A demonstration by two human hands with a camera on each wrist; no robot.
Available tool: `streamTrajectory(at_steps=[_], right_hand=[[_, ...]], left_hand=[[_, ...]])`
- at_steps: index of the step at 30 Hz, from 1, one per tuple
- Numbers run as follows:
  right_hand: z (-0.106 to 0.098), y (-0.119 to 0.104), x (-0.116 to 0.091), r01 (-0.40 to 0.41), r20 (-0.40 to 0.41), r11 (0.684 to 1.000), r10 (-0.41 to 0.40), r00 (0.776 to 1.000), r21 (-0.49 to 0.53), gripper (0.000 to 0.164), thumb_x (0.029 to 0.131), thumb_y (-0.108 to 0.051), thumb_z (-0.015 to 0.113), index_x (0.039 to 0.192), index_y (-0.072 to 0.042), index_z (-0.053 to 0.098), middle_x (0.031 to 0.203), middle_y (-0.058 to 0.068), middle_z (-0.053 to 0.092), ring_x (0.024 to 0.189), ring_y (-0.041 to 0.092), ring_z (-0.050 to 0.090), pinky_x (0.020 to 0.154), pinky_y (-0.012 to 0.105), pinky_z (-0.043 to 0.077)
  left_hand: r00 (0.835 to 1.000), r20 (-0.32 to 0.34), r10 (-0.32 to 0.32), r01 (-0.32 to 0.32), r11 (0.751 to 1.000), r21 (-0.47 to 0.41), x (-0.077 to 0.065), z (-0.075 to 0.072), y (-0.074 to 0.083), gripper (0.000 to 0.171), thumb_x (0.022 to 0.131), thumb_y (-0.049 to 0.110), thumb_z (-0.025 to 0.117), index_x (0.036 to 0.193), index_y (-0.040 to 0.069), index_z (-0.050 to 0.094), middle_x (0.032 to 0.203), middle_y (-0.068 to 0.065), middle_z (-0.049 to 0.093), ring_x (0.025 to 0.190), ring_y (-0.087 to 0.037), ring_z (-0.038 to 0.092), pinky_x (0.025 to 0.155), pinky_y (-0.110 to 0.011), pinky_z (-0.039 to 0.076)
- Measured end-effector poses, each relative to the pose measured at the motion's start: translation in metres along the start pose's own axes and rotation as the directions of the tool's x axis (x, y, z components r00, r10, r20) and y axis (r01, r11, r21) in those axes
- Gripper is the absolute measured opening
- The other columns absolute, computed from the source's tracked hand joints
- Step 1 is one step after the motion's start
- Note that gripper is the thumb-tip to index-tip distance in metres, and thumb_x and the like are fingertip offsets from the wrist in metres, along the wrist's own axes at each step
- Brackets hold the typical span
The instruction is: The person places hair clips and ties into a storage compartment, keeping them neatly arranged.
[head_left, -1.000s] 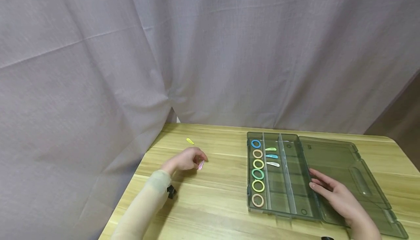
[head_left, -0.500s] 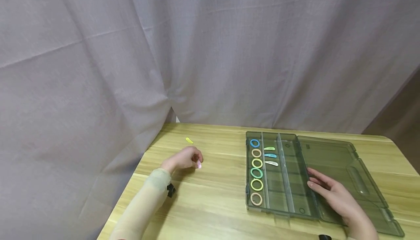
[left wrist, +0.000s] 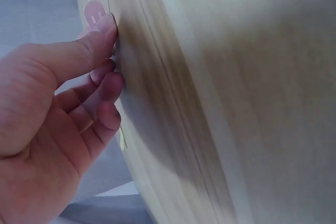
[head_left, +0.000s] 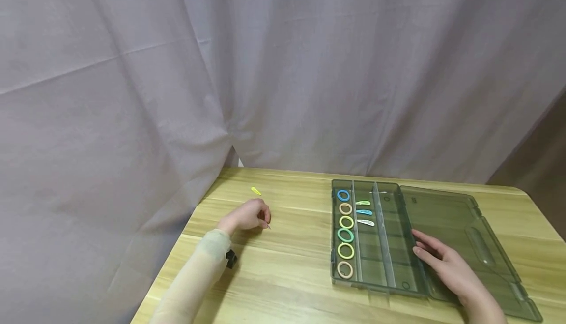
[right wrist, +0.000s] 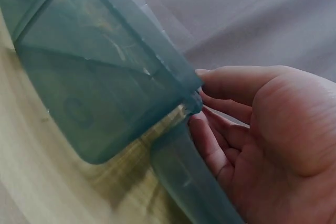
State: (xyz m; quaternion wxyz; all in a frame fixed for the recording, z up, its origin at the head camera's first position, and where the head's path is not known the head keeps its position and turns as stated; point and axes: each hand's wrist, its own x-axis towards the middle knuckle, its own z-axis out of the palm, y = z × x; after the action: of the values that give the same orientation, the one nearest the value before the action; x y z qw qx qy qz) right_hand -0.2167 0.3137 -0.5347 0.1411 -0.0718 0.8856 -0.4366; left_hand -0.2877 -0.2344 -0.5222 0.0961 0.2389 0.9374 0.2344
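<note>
My left hand (head_left: 248, 216) is low over the left part of the table, its thumb and forefinger pinching a pink snap hair clip (left wrist: 94, 13). Only a sliver of that clip shows in the head view. Beyond the hand, a yellow hair clip (head_left: 256, 191) lies on the wood. On the right stands a grey-green see-through compartment box (head_left: 393, 289), its lid folded back flat. My right hand (head_left: 453, 267) holds the box at its hinge edge, thumb at the rim and fingers by the hinge (right wrist: 191, 103). Some of its fingertips are hidden in the head view.
Several coloured ring-shaped hair ties (head_left: 345, 235) line the box's left column. In the middle column lie a green clip (head_left: 363, 202), a blue clip (head_left: 364, 212) and a white clip (head_left: 366, 223). The open lid (head_left: 460, 225) spreads rightward. A grey curtain (head_left: 300, 83) hangs behind the table (head_left: 283, 275).
My left hand has drawn slightly left, and the pink clip has turned until it barely shows in the head view. The right hand stays at the hinge edge.
</note>
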Motion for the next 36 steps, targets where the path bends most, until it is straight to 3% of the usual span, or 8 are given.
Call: streamTrajectory(at_steps=[5, 9, 10, 13, 17, 20, 31, 36], right_hand=[[-0.001, 0.004, 0.001, -0.011, 0.006, 1.000, 0.010, 1.000, 0.027, 0.075, 0.112, -0.050, 0.052, 0.169, -0.006, 0.029, 0.160, 0.032, 0.043, 0.140, 0.036, 0.051, 0.086, 0.022, 0.050], [-0.001, 0.004, 0.002, -0.029, 0.022, 0.999, 0.029, 0.999, 0.040, 0.078, 0.111, -0.052, 0.052, 0.169, -0.006, 0.027, 0.161, 0.033, 0.040, 0.143, 0.043, 0.047, 0.097, 0.040, 0.054], [-0.001, 0.003, 0.002, -0.030, 0.032, 0.999, 0.029, 0.999, 0.038, 0.078, 0.111, -0.052, 0.052, 0.170, -0.006, 0.026, 0.162, 0.034, 0.039, 0.145, 0.052, 0.040, 0.100, 0.046, 0.053], [-0.005, 0.003, 0.004, -0.010, 0.065, 0.999, 0.007, 0.998, 0.044, 0.077, 0.113, -0.047, 0.052, 0.169, -0.003, 0.023, 0.163, 0.036, 0.036, 0.145, 0.052, 0.040, 0.103, 0.058, 0.051], [-0.011, 0.006, 0.006, 0.012, 0.096, 0.996, -0.020, 0.995, 0.088, 0.077, 0.113, -0.037, 0.056, 0.169, 0.001, 0.020, 0.166, 0.034, 0.032, 0.133, 0.008, 0.056, 0.097, 0.036, 0.056], [-0.013, 0.010, 0.006, 0.007, 0.093, 0.992, -0.019, 0.995, 0.127, 0.078, 0.112, -0.034, 0.059, 0.169, 0.001, 0.019, 0.167, 0.031, 0.032, 0.112, -0.021, 0.047, 0.087, 0.019, 0.051], [-0.014, 0.013, 0.009, 0.044, 0.056, 0.992, -0.051, 0.997, 0.116, 0.078, 0.111, -0.033, 0.062, 0.168, 0.002, 0.021, 0.165, 0.029, 0.037, 0.110, -0.023, 0.047, 0.085, 0.013, 0.049], [-0.012, 0.010, 0.010, 0.046, 0.053, 0.993, -0.052, 0.997, 0.112, 0.078, 0.111, -0.033, 0.062, 0.168, 0.002, 0.022, 0.165, 0.030, 0.036, 0.109, -0.024, 0.047, 0.085, 0.014, 0.049]], left_hand=[[1.000, -0.022, -0.008, 0.008, 0.999, 0.038, -0.001, 0.002, 0.001, 0.016, 0.088, 0.009, 0.088, 0.084, 0.013, 0.073, 0.092, 0.002, 0.061, 0.087, -0.011, 0.058, 0.085, -0.031, 0.052], [1.000, -0.028, 0.006, -0.006, 1.000, 0.015, -0.003, 0.004, 0.002, 0.012, 0.090, 0.007, 0.086, 0.087, 0.011, 0.075, 0.092, 0.003, 0.068, 0.086, -0.010, 0.062, 0.084, -0.029, 0.055], [0.999, -0.032, 0.014, -0.014, 1.000, 0.011, -0.003, 0.004, 0.002, 0.011, 0.090, 0.006, 0.085, 0.088, 0.011, 0.075, 0.091, 0.003, 0.069, 0.085, -0.009, 0.062, 0.083, -0.030, 0.056], [0.999, -0.043, 0.034, -0.034, 0.999, 0.002, -0.003, 0.007, 0.002, 0.009, 0.092, 0.007, 0.084, 0.089, 0.011, 0.076, 0.087, 0.005, 0.073, 0.081, -0.006, 0.063, 0.079, -0.028, 0.056], [0.997, -0.070, 0.043, -0.044, 0.999, -0.009, -0.004, 0.009, 0.003, 0.009, 0.096, 0.012, 0.082, 0.089, 0.013, 0.076, 0.081, 0.008, 0.071, 0.076, -0.004, 0.058, 0.074, -0.027, 0.053], [0.995, -0.082, 0.054, -0.056, 0.998, -0.025, -0.003, 0.010, 0.006, 0.010, 0.099, 0.016, 0.080, 0.090, 0.013, 0.076, 0.078, 0.009, 0.069, 0.072, -0.004, 0.056, 0.071, -0.027, 0.051], [0.993, -0.094, 0.066, -0.074, 0.994, -0.083, 0.009, 0.010, 0.017, 0.006, 0.100, 0.017, 0.079, 0.095, 0.014, 0.076, 0.081, 0.010, 0.069, 0.076, -0.004, 0.059, 0.076, -0.028, 0.053], [0.994, -0.065, 0.091, -0.099, 0.985, -0.143, 0.014, 0.012, 0.020, 0.004, 0.098, 0.013, 0.080, 0.099, 0.010, 0.077, 0.085, 0.007, 0.072, 0.079, -0.004, 0.062, 0.078, -0.027, 0.054]])
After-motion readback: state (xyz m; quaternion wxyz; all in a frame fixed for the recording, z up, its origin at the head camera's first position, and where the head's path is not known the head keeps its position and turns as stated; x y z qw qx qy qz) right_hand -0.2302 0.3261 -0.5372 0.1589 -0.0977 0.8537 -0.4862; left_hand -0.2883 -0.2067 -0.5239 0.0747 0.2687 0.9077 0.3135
